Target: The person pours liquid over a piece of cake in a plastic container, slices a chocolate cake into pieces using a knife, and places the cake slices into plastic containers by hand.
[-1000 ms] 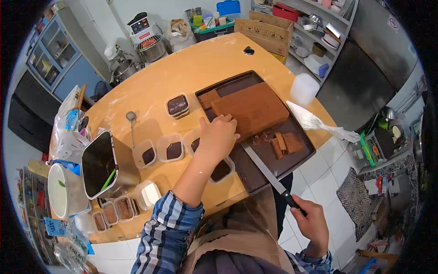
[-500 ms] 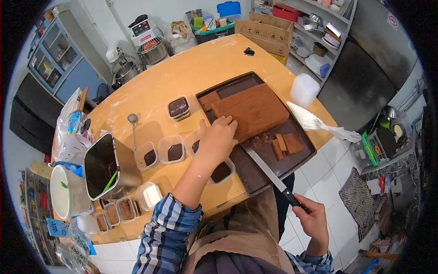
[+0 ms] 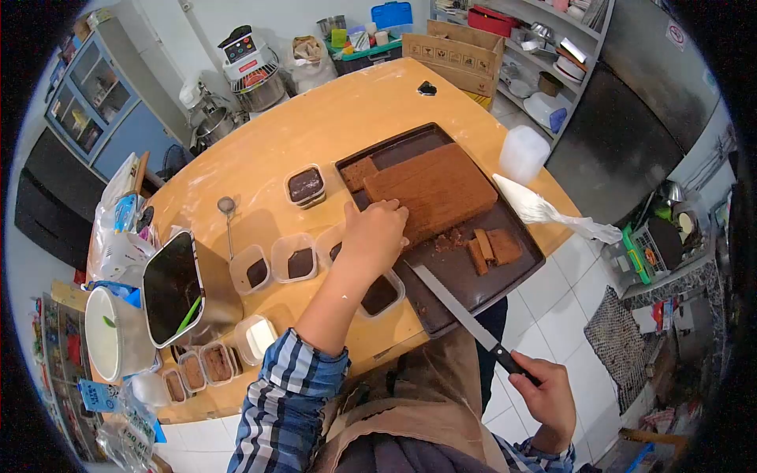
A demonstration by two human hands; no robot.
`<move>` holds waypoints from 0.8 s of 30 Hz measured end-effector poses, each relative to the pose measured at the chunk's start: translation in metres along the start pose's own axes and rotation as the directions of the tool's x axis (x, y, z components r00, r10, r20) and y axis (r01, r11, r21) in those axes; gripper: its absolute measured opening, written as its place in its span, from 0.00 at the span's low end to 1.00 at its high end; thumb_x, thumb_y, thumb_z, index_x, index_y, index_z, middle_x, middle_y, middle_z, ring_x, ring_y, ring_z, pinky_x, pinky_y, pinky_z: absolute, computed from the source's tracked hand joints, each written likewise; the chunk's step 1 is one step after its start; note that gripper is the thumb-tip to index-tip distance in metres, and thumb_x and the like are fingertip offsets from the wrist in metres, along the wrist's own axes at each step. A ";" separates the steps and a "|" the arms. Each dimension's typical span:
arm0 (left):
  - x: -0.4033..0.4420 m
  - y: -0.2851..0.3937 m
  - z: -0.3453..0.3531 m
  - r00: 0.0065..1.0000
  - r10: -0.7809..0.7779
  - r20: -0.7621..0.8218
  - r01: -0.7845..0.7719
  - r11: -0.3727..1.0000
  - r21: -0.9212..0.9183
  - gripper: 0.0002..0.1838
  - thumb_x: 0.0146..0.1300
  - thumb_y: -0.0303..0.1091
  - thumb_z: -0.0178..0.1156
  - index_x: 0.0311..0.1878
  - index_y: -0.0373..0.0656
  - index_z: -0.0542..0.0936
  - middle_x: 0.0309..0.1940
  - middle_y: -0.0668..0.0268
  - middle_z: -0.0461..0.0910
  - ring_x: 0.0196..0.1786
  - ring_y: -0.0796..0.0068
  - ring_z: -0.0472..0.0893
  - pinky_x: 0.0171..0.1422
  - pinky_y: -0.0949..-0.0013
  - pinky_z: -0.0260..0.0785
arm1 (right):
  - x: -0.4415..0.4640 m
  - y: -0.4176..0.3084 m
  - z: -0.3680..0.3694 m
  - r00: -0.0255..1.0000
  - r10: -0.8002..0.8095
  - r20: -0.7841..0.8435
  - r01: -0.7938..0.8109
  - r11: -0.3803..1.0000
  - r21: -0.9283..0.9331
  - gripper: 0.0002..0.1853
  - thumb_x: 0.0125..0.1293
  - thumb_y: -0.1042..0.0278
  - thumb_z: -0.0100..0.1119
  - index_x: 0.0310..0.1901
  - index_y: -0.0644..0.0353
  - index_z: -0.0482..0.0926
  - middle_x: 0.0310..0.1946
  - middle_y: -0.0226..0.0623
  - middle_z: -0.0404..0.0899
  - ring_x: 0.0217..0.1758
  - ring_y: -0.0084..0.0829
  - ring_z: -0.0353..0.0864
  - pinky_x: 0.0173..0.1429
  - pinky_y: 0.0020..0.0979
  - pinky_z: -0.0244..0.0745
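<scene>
A large brown cake slab (image 3: 434, 189) lies on a dark baking tray (image 3: 516, 280), with smaller cut pieces (image 3: 497, 248) and crumbs in front of it. My left hand (image 3: 377, 236) rests at the slab's near left edge, its fingers bent against the cake; what lies under the fingertips is hidden. My right hand (image 3: 544, 390) grips the black handle of a serrated knife (image 3: 457, 309). The blade lies over the tray's near part, its tip a little apart from the slab. Clear tubs holding dark cake (image 3: 294, 258) stand left of my left hand.
On the left stand a deep metal container (image 3: 217, 303), a white bucket (image 3: 110, 335) and small tubs (image 3: 214, 361). A small strainer (image 3: 227, 206) lies behind them. At the right are a white piping bag (image 3: 544, 211) and a white container (image 3: 523, 154).
The knife and my right hand have moved slightly down and to the right, drawing the blade tip away from the slab. My left hand stays at the cake's edge.
</scene>
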State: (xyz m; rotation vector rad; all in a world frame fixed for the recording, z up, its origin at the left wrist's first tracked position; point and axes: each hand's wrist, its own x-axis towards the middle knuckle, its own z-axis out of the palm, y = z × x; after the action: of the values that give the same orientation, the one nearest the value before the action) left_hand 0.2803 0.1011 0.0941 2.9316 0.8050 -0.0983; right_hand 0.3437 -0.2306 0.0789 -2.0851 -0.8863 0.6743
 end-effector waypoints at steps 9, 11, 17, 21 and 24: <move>0.000 0.000 0.001 1.000 0.001 -0.013 -0.001 1.000 0.003 0.26 0.56 0.40 0.65 0.58 0.44 0.74 0.62 0.63 0.72 0.60 0.63 0.75 0.65 0.42 0.58 | 0.018 -0.001 0.034 0.997 -0.074 -0.025 0.074 0.997 0.024 0.19 0.60 0.73 0.61 0.53 0.68 0.76 0.35 0.56 0.80 0.35 0.47 0.82 0.41 0.36 0.76; 0.001 0.000 0.003 1.000 0.000 -0.017 0.001 1.000 0.006 0.27 0.56 0.40 0.66 0.59 0.44 0.74 0.62 0.62 0.72 0.61 0.62 0.74 0.65 0.41 0.58 | 0.022 0.007 0.046 0.987 -0.142 -0.074 0.147 0.988 0.056 0.19 0.60 0.73 0.61 0.53 0.68 0.76 0.35 0.56 0.80 0.35 0.46 0.82 0.41 0.35 0.76; -0.008 0.000 0.010 0.990 0.051 -0.134 -0.047 0.998 0.036 0.32 0.53 0.38 0.68 0.61 0.44 0.71 0.63 0.61 0.70 0.65 0.63 0.70 0.64 0.38 0.59 | 0.020 0.029 0.061 0.995 -0.005 -0.099 0.036 0.950 0.310 0.19 0.58 0.75 0.64 0.52 0.68 0.77 0.38 0.52 0.83 0.40 0.33 0.84 0.43 0.30 0.76; -0.010 -0.001 0.019 0.977 0.094 -0.192 -0.087 0.995 0.048 0.32 0.52 0.37 0.68 0.61 0.44 0.71 0.63 0.60 0.70 0.65 0.63 0.69 0.65 0.38 0.58 | 0.020 0.033 0.060 0.995 0.020 -0.097 0.018 0.928 0.372 0.19 0.58 0.74 0.65 0.52 0.68 0.78 0.39 0.50 0.83 0.40 0.29 0.83 0.43 0.29 0.76; -0.007 -0.002 0.020 0.977 0.079 -0.197 -0.078 0.997 0.013 0.30 0.53 0.37 0.68 0.60 0.44 0.72 0.61 0.60 0.72 0.64 0.63 0.71 0.66 0.39 0.58 | 0.021 0.032 0.060 0.992 -0.021 -0.122 0.066 0.924 0.377 0.19 0.58 0.75 0.65 0.52 0.68 0.78 0.37 0.51 0.83 0.37 0.33 0.84 0.41 0.30 0.76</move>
State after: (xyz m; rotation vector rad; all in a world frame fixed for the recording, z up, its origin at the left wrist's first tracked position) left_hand 0.2724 0.0966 0.0750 3.0074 0.7112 0.1997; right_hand 0.3264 -0.2036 0.0156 -1.7312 -0.6719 0.6380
